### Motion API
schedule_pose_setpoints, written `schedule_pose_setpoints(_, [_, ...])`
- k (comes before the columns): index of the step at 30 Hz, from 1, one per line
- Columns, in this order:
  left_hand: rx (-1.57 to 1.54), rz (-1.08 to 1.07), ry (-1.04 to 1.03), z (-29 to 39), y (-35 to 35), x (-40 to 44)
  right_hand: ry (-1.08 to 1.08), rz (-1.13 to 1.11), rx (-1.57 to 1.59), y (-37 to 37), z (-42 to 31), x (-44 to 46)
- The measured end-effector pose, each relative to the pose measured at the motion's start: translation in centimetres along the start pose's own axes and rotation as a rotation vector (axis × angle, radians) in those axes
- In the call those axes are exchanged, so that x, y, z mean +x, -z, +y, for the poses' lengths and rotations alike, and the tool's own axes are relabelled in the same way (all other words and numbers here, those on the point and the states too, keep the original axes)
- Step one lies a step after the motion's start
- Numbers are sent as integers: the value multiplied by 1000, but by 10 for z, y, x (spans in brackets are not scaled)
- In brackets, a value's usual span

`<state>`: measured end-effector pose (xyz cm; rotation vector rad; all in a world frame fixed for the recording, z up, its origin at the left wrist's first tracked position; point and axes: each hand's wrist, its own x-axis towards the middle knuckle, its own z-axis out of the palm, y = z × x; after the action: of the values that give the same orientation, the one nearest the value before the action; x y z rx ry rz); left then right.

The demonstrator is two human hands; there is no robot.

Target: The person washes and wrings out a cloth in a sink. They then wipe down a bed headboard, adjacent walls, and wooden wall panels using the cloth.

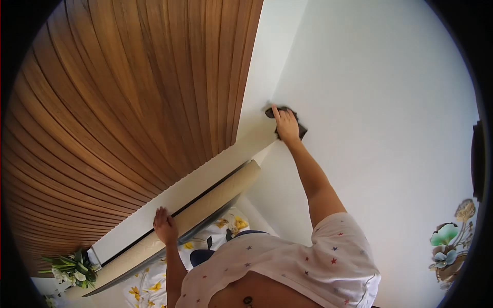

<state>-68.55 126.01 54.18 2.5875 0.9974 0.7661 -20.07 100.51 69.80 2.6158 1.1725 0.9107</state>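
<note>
My right hand [287,126] reaches up to the corner where two white walls meet. It presses a dark, bunched cloth [302,131] against the wall, and the cloth sticks out on both sides of the fingers. Lower down, my left hand [165,226] holds nothing. Its fingers are stretched out at the white wall strip [197,178], just above the cream padded headboard [218,192]; whether the fingertips touch the wall I cannot tell.
Brown wooden slats [154,92] cover the upper left. Below the headboard lies white bedding with yellow flowers [154,280]. White flowers with green leaves [74,269] stand at lower left. A metal-looking flower decoration [446,244] hangs on the right wall [390,154].
</note>
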Motion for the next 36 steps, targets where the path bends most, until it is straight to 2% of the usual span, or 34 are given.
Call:
schedule_pose_setpoints(1, [1, 2, 1, -1, -2, 0, -226, -155, 265, 8, -11, -1])
schedule_pose_setpoints(4, [36, 6, -9, -1, -3, -1, -765, 305, 901, 39, -16, 36])
schedule_pose_setpoints(6, [62, -8, -4, 1, -3, 1, -686, 688, 1135, 103, -17, 75])
schedule_pose_setpoints(8, [66, -20, -2, 3, -3, 2, -476, 809, 1153, 150, -23, 108])
schedule_pose_setpoints(10, [68, -43, 15, 6, -1, 3, -354, 756, 972, 140, -41, 140])
schedule_pose_setpoints(12, [73, -42, 2, 4, -3, 2, -368, 624, 1031, 103, -76, 153])
schedule_pose_setpoints(13, [85, -52, 8, 6, -1, 3, -376, 660, 1068, 85, -85, 145])
schedule_pose_setpoints(14, [82, -53, 5, 6, -1, 4, -377, 695, 1105, 69, -99, 129])
schedule_pose_setpoints(16, [76, -57, 14, 6, -1, 2, -447, 565, 1298, 26, -123, 88])
schedule_pose_setpoints(18, [67, -44, -13, 3, -2, 2, -534, 267, 1136, -32, -143, 33])
schedule_pose_setpoints(19, [64, -37, -28, 2, -2, 2, -650, -353, 1152, -13, -132, 8])
schedule_pose_setpoints(21, [53, -55, -16, 2, 0, 1, -587, -92, 1176, -46, -140, -34])
schedule_pose_setpoints(23, [-4, -45, -16, -2, -6, 8, -1070, -149, 1819, -25, -147, -50])
schedule_pose_setpoints(26, [-126, -32, 3, -12, -10, 6, -742, -21, 1311, -44, -164, -69])
schedule_pose_setpoints(27, [-155, -17, 34, 4, -10, 11, -845, -87, 1508, -33, -167, -66])
schedule_pose_setpoints(29, [-286, -7, 24, 28, -17, 21, -796, -120, 1519, -24, -170, -68])
schedule_pose_setpoints(30, [-558, -148, 142, 40, -20, 27, -760, -120, 1529, -18, -173, -63])
schedule_pose_setpoints(31, [-828, -290, 254, 54, -24, 34, -521, -245, 1618, 11, -180, -66])
schedule_pose_setpoints(32, [-1382, -467, 600, 87, -3, 56, -244, -349, 1688, 59, -188, -56])
schedule_pose_setpoints(33, [-1929, -685, 977, 126, 26, 65, -103, -478, 1830, 90, -194, -56])
schedule_pose_setpoints(34, [-1998, -708, 945, 153, 42, 72, 46, -616, 1959, 112, -198, -57])
schedule_pose_setpoints(36, [-2127, -768, 876, 185, 60, 84, 47, -330, 1888, 137, -196, -60])
